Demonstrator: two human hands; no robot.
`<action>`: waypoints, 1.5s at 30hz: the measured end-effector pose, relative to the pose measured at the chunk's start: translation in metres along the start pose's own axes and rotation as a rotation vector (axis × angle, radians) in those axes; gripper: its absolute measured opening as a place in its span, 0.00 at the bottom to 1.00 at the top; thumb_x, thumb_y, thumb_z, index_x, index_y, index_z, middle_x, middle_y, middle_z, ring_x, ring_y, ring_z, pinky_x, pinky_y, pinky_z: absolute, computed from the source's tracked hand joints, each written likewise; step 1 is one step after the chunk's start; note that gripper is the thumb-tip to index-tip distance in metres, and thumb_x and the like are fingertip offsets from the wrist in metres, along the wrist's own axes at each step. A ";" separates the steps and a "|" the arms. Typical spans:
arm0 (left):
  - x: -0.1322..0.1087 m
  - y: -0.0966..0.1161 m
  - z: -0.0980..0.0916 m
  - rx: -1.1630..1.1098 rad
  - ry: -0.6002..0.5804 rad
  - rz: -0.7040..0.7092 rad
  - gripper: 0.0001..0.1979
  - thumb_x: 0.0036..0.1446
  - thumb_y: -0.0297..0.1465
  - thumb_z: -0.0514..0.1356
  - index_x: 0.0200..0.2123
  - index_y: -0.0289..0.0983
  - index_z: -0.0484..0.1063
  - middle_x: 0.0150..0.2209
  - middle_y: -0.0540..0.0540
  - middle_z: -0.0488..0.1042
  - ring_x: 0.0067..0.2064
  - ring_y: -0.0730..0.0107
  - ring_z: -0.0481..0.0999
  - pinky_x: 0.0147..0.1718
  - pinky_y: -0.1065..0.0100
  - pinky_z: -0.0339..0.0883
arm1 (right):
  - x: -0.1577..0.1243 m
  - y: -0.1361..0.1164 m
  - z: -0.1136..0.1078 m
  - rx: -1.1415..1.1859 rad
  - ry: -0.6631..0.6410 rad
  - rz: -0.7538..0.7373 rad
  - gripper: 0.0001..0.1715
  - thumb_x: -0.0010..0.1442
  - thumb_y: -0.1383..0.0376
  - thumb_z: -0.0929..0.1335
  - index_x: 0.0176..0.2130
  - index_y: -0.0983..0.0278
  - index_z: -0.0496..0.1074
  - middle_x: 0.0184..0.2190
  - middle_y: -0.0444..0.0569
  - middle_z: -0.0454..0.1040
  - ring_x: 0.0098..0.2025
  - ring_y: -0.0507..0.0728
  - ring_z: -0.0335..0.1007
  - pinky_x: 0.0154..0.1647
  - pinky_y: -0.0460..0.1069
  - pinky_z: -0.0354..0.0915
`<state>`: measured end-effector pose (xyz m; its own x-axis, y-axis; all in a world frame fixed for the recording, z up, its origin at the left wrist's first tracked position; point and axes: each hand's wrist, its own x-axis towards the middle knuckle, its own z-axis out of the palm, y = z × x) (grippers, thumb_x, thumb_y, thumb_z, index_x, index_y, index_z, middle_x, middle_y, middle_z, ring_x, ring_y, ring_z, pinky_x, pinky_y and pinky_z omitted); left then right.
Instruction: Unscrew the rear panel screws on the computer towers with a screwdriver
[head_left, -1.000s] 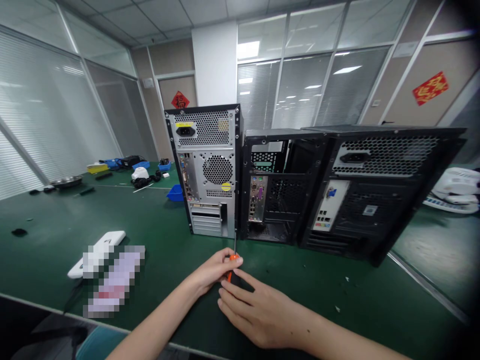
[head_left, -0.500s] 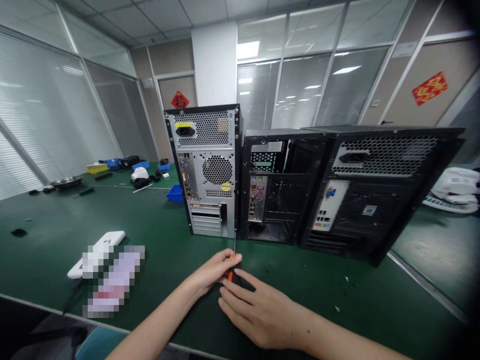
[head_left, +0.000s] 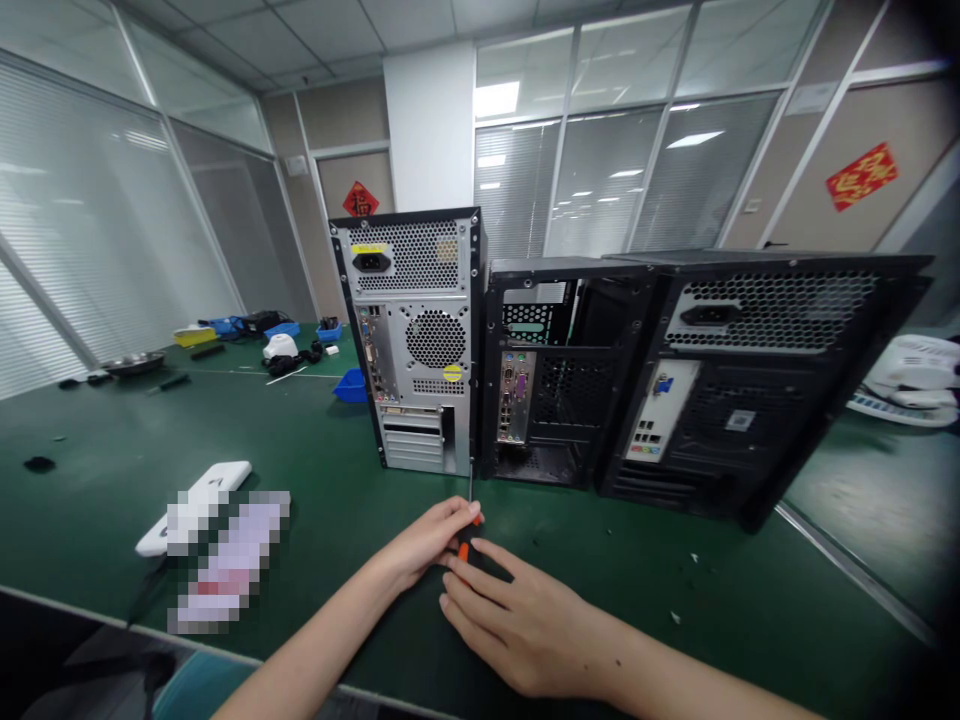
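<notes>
An orange-and-black screwdriver (head_left: 464, 551) is held by both hands in front of the silver-backed computer case (head_left: 427, 385). Its thin shaft points away from me and reaches the lower right edge of that case's rear panel. My left hand (head_left: 435, 540) pinches the front of the handle near the shaft. Behind it, my right hand (head_left: 517, 620) has its fingers closed round the rear of the handle. The screw at the tip is too small to make out.
Two black computer cases, one in the middle (head_left: 562, 400) and one at right (head_left: 720, 400), stand beside the silver-backed one. On the green table (head_left: 300, 430) lie a white power strip (head_left: 225, 478), a blurred-out object (head_left: 244, 555), blue bins (head_left: 350, 386) and small scraps (head_left: 675, 617).
The screwdriver handle has turned slightly in my fingers, showing its orange parts differently. Both hands stay in almost the same place, and the cases have not moved.
</notes>
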<state>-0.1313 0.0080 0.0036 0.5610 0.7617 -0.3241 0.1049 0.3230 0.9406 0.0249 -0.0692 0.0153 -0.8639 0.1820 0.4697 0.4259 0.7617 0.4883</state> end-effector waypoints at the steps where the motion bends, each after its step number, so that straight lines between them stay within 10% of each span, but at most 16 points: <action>1: 0.000 0.000 0.000 -0.004 0.000 -0.001 0.23 0.49 0.50 0.59 0.35 0.36 0.65 0.25 0.55 0.59 0.24 0.82 0.59 0.22 0.76 0.49 | 0.000 0.000 0.000 0.001 0.005 0.003 0.17 0.62 0.67 0.59 0.47 0.70 0.69 0.45 0.52 0.72 0.51 0.59 0.64 0.55 0.58 0.59; 45: 0.002 0.000 -0.006 -0.468 -0.142 -0.126 0.18 0.59 0.39 0.54 0.40 0.28 0.71 0.29 0.42 0.77 0.26 0.72 0.77 0.25 0.74 0.68 | -0.001 -0.001 0.000 -0.050 0.129 0.064 0.15 0.59 0.69 0.58 0.40 0.69 0.71 0.37 0.53 0.74 0.42 0.61 0.69 0.50 0.61 0.60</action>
<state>-0.1349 0.0128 0.0024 0.6771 0.6271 -0.3850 -0.1818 0.6496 0.7382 0.0250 -0.0697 0.0144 -0.7940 0.1457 0.5902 0.4951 0.7184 0.4886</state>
